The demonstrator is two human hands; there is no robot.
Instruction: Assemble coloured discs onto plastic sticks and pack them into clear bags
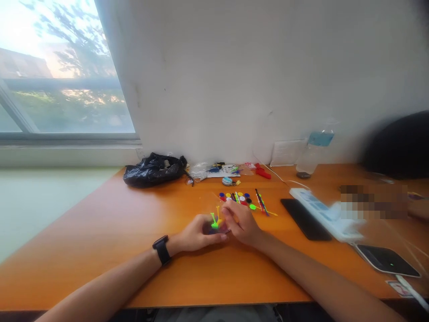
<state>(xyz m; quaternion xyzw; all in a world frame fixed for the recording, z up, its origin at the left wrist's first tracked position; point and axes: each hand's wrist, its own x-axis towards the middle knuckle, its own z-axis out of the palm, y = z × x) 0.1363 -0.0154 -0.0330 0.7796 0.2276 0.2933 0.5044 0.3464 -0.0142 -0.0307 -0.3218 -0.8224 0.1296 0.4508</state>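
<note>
My left hand (196, 233) curls around a cluster of small plastic pieces just above the wooden table, thumb along the near side. From its grip rise a green forked plastic piece (214, 221) and a yellow forked plastic piece (219, 215). Something bluish lies low in that hand, too blurred to name. My right hand (244, 220) is closed close to the yellow piece, its fingertips bent together; what is in them is hidden. Beyond my hands sit several round coloured caps (247, 195) and a row of thin plastic sticks (261, 202).
A black plastic bag (154, 170) and clear packaging (199, 171) stand by the wall. To the right are a black phone (303, 219), a white power strip (321, 214), a bottle (311, 152) and another phone (389, 260). A person sits at the right edge.
</note>
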